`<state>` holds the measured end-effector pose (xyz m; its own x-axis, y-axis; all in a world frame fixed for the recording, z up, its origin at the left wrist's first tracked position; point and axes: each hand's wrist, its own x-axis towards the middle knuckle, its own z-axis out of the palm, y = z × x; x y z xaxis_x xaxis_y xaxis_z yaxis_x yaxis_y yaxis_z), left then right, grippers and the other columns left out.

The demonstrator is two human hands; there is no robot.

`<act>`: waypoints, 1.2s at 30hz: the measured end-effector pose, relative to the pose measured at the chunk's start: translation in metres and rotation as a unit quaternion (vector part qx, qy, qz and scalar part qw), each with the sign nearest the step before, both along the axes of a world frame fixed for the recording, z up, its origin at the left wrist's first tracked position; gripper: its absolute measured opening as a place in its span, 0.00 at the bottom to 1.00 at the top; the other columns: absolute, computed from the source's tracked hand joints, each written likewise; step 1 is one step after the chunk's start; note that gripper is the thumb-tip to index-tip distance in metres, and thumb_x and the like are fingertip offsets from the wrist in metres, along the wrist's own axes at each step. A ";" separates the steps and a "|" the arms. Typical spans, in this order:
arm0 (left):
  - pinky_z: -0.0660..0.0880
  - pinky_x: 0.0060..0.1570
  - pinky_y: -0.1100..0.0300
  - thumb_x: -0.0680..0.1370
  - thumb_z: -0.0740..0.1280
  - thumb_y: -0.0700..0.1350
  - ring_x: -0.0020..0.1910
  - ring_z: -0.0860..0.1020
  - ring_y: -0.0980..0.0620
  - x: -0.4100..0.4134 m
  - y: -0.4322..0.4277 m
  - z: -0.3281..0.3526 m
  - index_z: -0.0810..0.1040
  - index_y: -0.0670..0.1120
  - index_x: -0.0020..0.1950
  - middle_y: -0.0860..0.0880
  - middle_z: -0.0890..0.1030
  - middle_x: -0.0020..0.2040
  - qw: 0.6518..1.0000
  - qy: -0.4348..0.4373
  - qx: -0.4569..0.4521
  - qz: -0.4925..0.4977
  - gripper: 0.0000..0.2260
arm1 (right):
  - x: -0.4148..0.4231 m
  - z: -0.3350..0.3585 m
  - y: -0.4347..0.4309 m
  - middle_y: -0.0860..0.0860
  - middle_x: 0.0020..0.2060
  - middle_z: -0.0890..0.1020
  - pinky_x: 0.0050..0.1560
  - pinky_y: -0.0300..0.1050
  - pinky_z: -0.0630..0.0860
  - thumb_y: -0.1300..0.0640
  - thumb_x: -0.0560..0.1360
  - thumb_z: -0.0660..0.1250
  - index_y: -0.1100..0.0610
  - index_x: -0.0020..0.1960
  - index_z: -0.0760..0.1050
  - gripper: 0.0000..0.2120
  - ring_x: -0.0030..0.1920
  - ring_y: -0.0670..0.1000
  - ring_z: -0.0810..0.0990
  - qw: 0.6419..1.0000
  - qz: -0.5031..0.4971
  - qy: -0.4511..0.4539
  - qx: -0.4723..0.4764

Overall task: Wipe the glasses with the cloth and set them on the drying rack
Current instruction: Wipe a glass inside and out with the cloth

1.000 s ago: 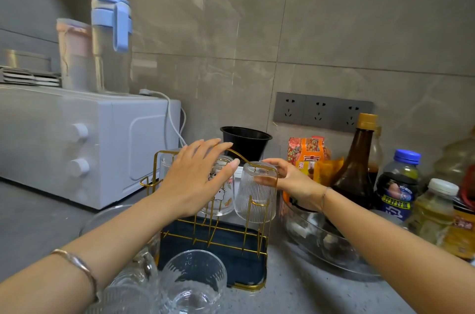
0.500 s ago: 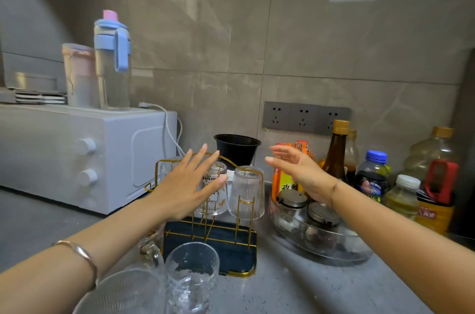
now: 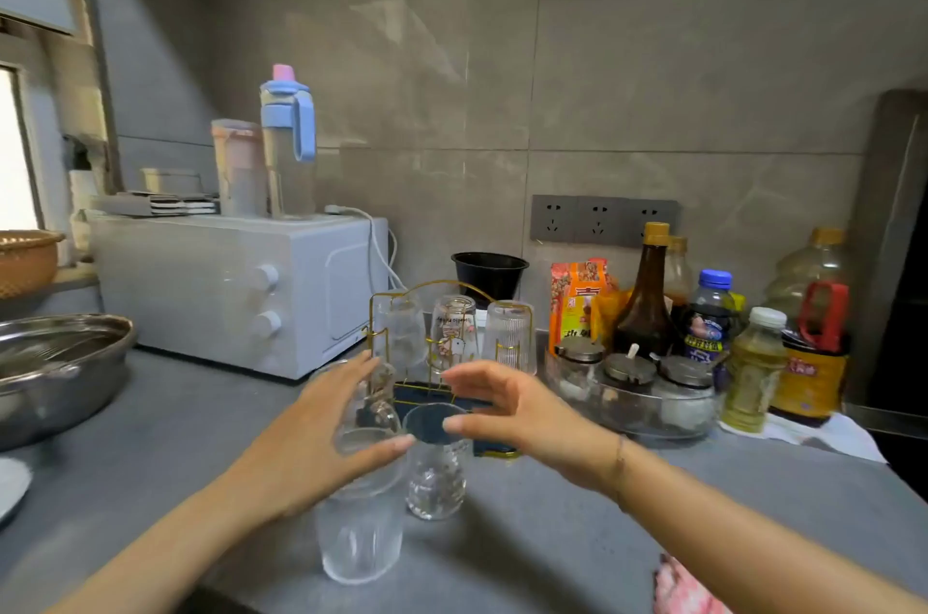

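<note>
Fingers: left hand (image 3: 311, 442) has its fingers (image 3: 351, 370) spread, right hand (image 3: 522, 412) has its fingers (image 3: 467, 380) loosely apart, nothing gripped.
Glasses: tall glass (image 3: 359, 528) and small glass (image 3: 434, 468) upright on the worktop (image 3: 552, 538) between the hands, three upside down on the rack (image 3: 419, 395).
Risk: glasses sit close, so I'd guess a sloppy grab clinks or tips one.
Unclear: clear glass overlapping behind the left hand. Pink thing (image 3: 685, 588), maybe the cloth, is cut off.

Grey tiled wall (image 3: 653, 61) w/ triple socket strip (image 3: 602, 220), grey countertop (image 3: 552, 538), white microwave (image 3: 201, 292) left.
</note>
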<state>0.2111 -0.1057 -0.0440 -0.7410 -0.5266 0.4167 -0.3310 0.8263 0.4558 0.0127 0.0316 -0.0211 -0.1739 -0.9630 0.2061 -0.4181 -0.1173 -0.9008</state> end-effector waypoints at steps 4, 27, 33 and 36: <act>0.56 0.71 0.64 0.55 0.67 0.78 0.71 0.57 0.65 0.028 0.012 -0.029 0.50 0.62 0.74 0.66 0.55 0.71 0.994 0.027 0.099 0.025 0.53 | 0.033 -0.026 0.001 0.43 0.59 0.78 0.65 0.41 0.72 0.59 0.70 0.75 0.47 0.59 0.75 0.20 0.62 0.41 0.75 1.000 0.002 -0.006 -0.010; 0.74 0.63 0.54 0.48 0.80 0.67 0.61 0.76 0.53 0.006 0.058 -0.081 0.69 0.52 0.68 0.53 0.77 0.63 0.934 0.193 0.300 0.023 0.52 | -0.007 -0.059 0.090 0.50 0.53 0.82 0.53 0.41 0.78 0.65 0.71 0.72 0.54 0.54 0.77 0.14 0.54 0.49 0.81 0.989 -0.132 -0.021 -0.056; 0.74 0.61 0.59 0.50 0.79 0.61 0.60 0.78 0.55 -0.032 0.105 -0.061 0.72 0.49 0.66 0.51 0.80 0.60 0.891 0.243 0.380 -0.051 0.46 | -0.041 -0.097 0.132 0.44 0.52 0.75 0.52 0.36 0.70 0.54 0.67 0.77 0.44 0.48 0.73 0.15 0.54 0.46 0.72 0.941 -0.302 0.150 0.014; 0.75 0.54 0.66 0.52 0.78 0.61 0.58 0.79 0.57 -0.053 0.123 -0.068 0.72 0.50 0.66 0.50 0.80 0.60 0.868 0.248 0.422 -0.084 0.44 | -0.046 -0.111 0.150 0.46 0.47 0.69 0.49 0.41 0.65 0.50 0.63 0.79 0.46 0.44 0.70 0.18 0.53 0.47 0.66 0.899 -0.371 0.231 0.029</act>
<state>0.1582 0.0171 -0.1117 -0.6766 -0.7015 0.2239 0.1705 0.1465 0.9744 -0.0334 0.1816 -0.1323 -0.6822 -0.6283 0.3739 -0.6922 0.3902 -0.6071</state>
